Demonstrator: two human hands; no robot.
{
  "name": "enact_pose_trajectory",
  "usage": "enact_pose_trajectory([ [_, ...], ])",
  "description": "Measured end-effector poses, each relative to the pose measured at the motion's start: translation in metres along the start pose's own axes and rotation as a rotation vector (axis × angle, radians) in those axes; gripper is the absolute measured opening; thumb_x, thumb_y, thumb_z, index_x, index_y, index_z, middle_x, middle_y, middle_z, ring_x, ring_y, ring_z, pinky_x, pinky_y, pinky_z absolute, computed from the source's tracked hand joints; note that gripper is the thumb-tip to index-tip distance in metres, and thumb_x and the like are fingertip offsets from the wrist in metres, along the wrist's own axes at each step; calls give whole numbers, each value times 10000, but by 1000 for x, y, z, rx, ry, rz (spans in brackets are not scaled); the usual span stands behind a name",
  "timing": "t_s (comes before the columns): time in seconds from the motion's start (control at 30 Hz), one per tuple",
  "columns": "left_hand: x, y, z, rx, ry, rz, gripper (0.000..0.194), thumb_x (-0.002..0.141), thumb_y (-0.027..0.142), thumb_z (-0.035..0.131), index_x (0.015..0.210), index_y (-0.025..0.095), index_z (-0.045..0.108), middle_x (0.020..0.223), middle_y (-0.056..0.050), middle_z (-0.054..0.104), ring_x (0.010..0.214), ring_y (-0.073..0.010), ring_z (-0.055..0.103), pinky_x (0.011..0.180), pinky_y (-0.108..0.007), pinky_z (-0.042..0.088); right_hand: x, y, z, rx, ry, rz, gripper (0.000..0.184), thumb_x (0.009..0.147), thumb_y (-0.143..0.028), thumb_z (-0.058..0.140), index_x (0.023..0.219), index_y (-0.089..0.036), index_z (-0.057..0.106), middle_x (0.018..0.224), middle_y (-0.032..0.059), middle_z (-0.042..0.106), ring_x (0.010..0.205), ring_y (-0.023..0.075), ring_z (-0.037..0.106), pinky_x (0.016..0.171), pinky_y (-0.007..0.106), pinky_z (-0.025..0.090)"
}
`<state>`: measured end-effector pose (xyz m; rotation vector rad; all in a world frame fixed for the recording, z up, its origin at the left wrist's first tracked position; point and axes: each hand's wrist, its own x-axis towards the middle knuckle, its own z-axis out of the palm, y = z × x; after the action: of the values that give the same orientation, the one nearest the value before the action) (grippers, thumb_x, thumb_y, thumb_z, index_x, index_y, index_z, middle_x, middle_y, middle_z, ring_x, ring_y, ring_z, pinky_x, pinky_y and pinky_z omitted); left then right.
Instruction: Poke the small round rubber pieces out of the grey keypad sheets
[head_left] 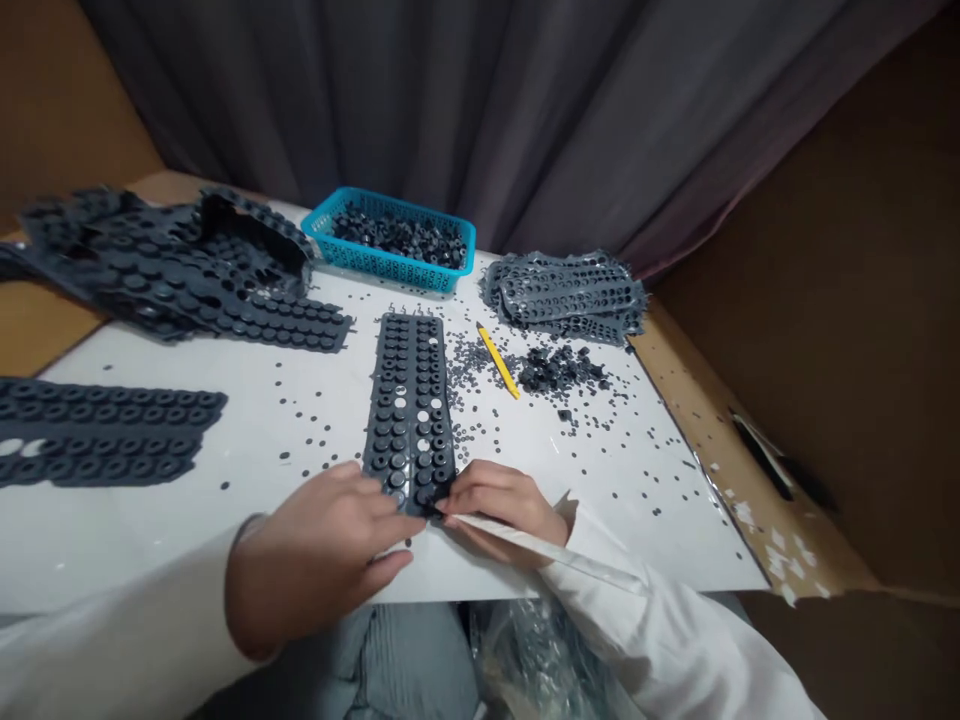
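Dark-grey rubber sheet [410,400] sits flat mid-table, its long side running 12 to 6, with studs in 4 columns and roughly 6 pale spots. Right hand [506,500], at 5 o'clock, has its fingers clamped round 1 slim pale tool [551,551], its working end at the sheet's near edge. Left hand [322,550], at 7, rests its fingers by the near-left corner, thumb apart and not pinching anything. Hard to say exactly where the tip lands, fingers crowd it. IMO: short controlled strokes, sheet pressed flat, left fingertips out of the tip's line, cos they look pretty close.

Headcount going outward: 1 yellow stick [498,360] at 2, 1 heap of dark bits [559,370] near 3, 1 stack of holed sheets [562,290] further out at 2, 1 blue basket [390,268] of small dark pieces at 12, 1 studded strip [120,435] with 2 pale spots at 9, 1 big pile of studded sheets [142,265] at 10, too jumbled to count individually.
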<state>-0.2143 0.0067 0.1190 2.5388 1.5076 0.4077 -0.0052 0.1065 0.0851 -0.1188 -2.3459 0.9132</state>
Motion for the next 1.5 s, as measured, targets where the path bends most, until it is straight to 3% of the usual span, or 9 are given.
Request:
enact_pose_trajectory([
  [0.17,-15,4,20,67,-4,-10,273,811,239,613,1079,241,666,651,18,661,607,-180,605,613,-329,358,-1,2,2,-21,-43,-25,100,871,-172,593,946,-139,650,828,110,669,759,150,632,665,230,523],
  [0.37,-13,-7,28,11,99,71,210,852,237,539,1016,239,670,625,23,629,589,-164,583,604,-317,345,1,4,2,-115,-42,-104,118,893,-218,587,900,-126,661,860,109,693,832,155,637,759,274,534],
  [0.53,-13,-9,34,13,152,97,182,859,207,510,948,231,667,599,29,599,562,-163,551,593,-321,334,1,10,1,-258,-69,-214,146,899,-236,584,892,-116,668,1102,128,694,1108,198,592,945,343,514],
  [0.63,-13,-7,35,34,177,120,185,866,195,493,920,211,669,594,24,593,555,-165,541,593,-325,335,3,13,0,-358,-119,-281,123,909,-182,563,927,-112,662,1113,120,696,1120,194,601,954,338,520],
  [0.73,-13,-7,35,34,188,128,214,875,186,473,963,200,669,599,23,598,556,-166,540,594,-329,338,6,15,-1,-412,-109,-259,118,912,-151,549,946,-117,657,1120,125,694,1117,196,611,943,350,529],
  [0.97,-15,-7,34,-45,160,71,221,865,193,477,985,226,659,642,26,611,583,-169,547,596,-326,334,2,11,2,-59,-45,-114,139,905,-242,576,906,-121,644,1100,159,697,1133,185,616,967,322,514],
  [1.13,-15,-8,35,-47,146,65,240,867,213,473,1032,240,645,656,23,602,603,-177,543,590,-331,318,0,11,2,-21,-61,-77,123,911,-224,564,897,-126,639,1036,143,721,1107,167,631,965,308,510],
  [1.33,-15,-6,36,-8,158,74,232,871,211,470,996,228,665,629,22,589,599,-177,520,606,-341,316,4,11,0,-364,-119,-281,107,912,-160,552,904,-123,652,1061,115,717,1085,185,634,892,310,546],
  [1.5,-13,-4,33,-2,170,83,205,851,198,487,900,220,685,590,14,571,575,-174,495,594,-332,309,7,7,5,-558,-75,-359,57,876,-166,610,840,-140,647,1030,98,724,990,177,652,822,295,566],
])
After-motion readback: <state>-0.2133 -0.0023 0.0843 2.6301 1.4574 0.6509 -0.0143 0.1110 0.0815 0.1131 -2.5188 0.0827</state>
